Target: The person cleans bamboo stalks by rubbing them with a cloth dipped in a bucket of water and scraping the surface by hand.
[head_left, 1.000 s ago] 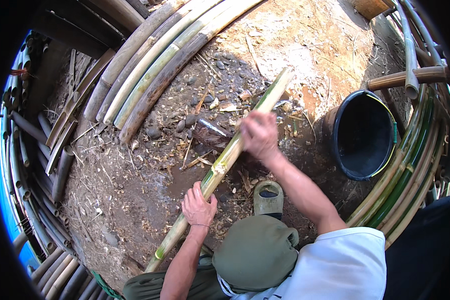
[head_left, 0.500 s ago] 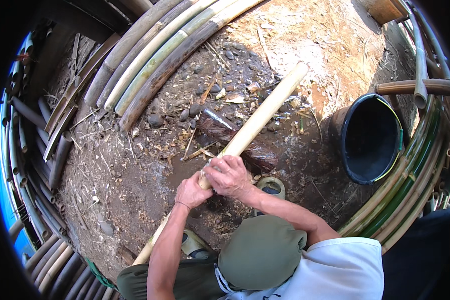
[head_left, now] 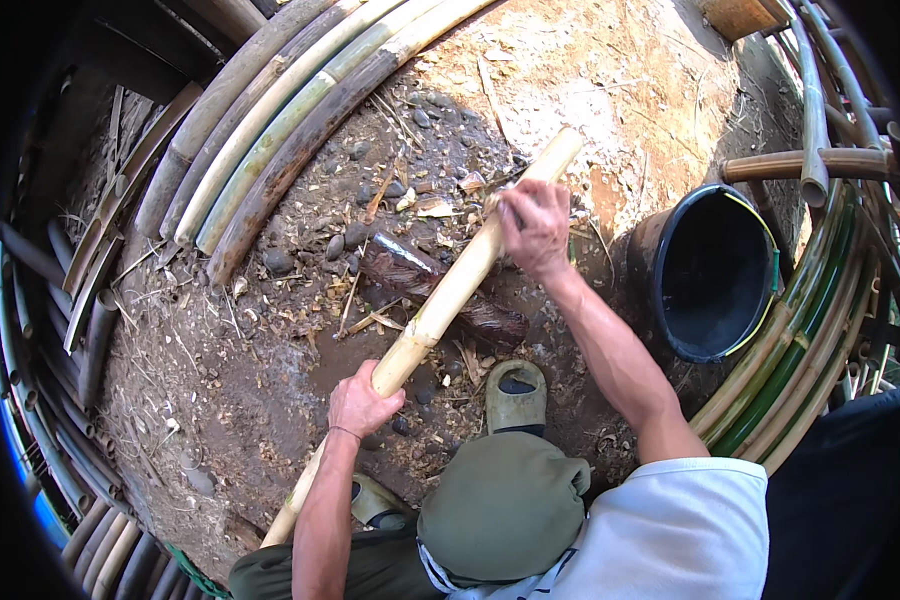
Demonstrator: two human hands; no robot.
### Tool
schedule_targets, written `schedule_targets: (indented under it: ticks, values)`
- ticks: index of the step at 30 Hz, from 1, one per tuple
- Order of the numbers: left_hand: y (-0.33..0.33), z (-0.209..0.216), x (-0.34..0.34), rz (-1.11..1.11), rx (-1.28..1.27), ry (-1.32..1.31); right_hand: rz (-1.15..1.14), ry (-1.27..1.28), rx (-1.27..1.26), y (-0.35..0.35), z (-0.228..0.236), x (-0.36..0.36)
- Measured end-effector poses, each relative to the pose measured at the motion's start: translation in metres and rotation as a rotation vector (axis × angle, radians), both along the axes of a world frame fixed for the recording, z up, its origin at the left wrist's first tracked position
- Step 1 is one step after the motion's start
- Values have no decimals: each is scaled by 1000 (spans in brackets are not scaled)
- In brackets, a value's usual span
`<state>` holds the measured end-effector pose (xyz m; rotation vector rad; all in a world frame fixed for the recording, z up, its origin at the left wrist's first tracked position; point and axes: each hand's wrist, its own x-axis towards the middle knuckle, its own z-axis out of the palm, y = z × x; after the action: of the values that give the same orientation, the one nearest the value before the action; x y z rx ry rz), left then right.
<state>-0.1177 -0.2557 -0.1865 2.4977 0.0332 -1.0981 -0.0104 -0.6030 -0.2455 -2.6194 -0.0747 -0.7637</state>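
Note:
A pale, smooth bamboo pole (head_left: 445,302) slants from low on the left, beside my legs, up to its far end right of the middle. My left hand (head_left: 363,402) is wrapped round its lower part. Farther up, my right hand (head_left: 536,228) is closed over the pole near its far end. Whether anything small lies under those fingers I cannot make out. Beneath the pole, a dark, wet-looking log (head_left: 400,268) lies crosswise on the ground, partly covered by it.
A black bucket (head_left: 670,290) stands to the right, beside bent green and tan bamboo poles (head_left: 770,375). Several curved poles (head_left: 270,130) lie at the far left, with more stacked along the left edge. Stones and chips litter the dirt floor (head_left: 260,350). My shoe (head_left: 516,405) is near the log.
My right hand has slid from beside my left hand up the pole toward its far end. The left hand keeps its grip. The whole view has shifted slightly.

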Motion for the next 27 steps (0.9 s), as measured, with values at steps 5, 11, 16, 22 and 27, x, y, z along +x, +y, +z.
schedule_targets:
  ticks: [5,11,16,22,27]
  values:
    - [-4,-14,-9,-73,-298,-680,-368,93,20,-96,15,75]
    - [29,-17,12,170,-378,60,-25,137,-79,76,27,-26]
    - [9,-22,-3,17,-401,-95,325,109,105,159,30,-112]
    - [-32,-22,-28,-33,50,-553,-203,91,-122,-91,16,44]
    - [-29,-18,-27,-36,107,-518,-173,109,-36,-1,5,2]
